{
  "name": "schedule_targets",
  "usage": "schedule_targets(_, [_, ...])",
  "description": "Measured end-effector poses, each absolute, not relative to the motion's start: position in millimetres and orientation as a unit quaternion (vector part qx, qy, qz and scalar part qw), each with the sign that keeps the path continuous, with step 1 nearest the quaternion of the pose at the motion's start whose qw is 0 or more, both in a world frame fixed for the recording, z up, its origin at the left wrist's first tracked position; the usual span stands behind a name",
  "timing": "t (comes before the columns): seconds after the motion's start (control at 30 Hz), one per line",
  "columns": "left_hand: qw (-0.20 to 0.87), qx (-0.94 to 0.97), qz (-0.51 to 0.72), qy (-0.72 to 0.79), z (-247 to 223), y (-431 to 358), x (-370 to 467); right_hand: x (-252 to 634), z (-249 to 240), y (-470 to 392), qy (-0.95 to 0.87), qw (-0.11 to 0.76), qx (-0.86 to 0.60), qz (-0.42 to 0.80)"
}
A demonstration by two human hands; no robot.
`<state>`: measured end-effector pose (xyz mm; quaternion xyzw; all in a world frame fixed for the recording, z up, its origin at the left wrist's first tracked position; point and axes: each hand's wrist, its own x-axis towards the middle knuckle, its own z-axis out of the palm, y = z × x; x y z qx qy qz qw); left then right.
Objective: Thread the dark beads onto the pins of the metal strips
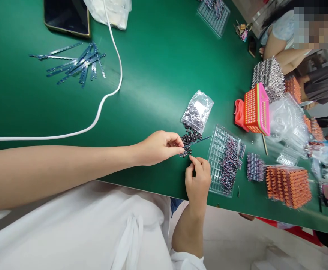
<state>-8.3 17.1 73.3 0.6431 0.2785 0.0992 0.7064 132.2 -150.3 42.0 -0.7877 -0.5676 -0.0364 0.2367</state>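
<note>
My left hand [161, 148] pinches a thin dark blue strip [201, 140] between thumb and fingers, its far end pointing right. Under the strip lies a loose heap of small dark beads [192, 134], spilling by the mouth of a clear plastic bag [199, 108] with more of them inside. Just below the heap, my right hand [199, 175] is closed, thumb and forefinger together at its edge; what they hold, if anything, is too small to make out. Right of my hands sits a clear compartment tray [216, 161], partly covered by many thin purplish pieces [229, 165].
Several blue strips [82, 63] lie at the upper left near a phone [66, 17] and a white cable [102, 103]. On the right stand a pink-orange basket [255, 108] and stacked orange pieces [287, 185]. Another person's arm [282, 62] rests at the far side.
</note>
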Motion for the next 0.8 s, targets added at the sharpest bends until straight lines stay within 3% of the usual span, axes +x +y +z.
schedule_targets(0.5, [0.711,0.639,0.105,0.274,73,15,-8,132,48,-136,-0.525,0.223,-0.822,-0.006])
schedule_targets(0.6, [0.719,0.635,0.101,0.263,73,15,-9,127,52,-136,-0.481,0.288,-0.828,0.012])
schedule_targets(0.8, [0.768,0.608,0.108,0.170,76,8,-13,115,61,-143,-0.330,0.547,-0.753,0.156])
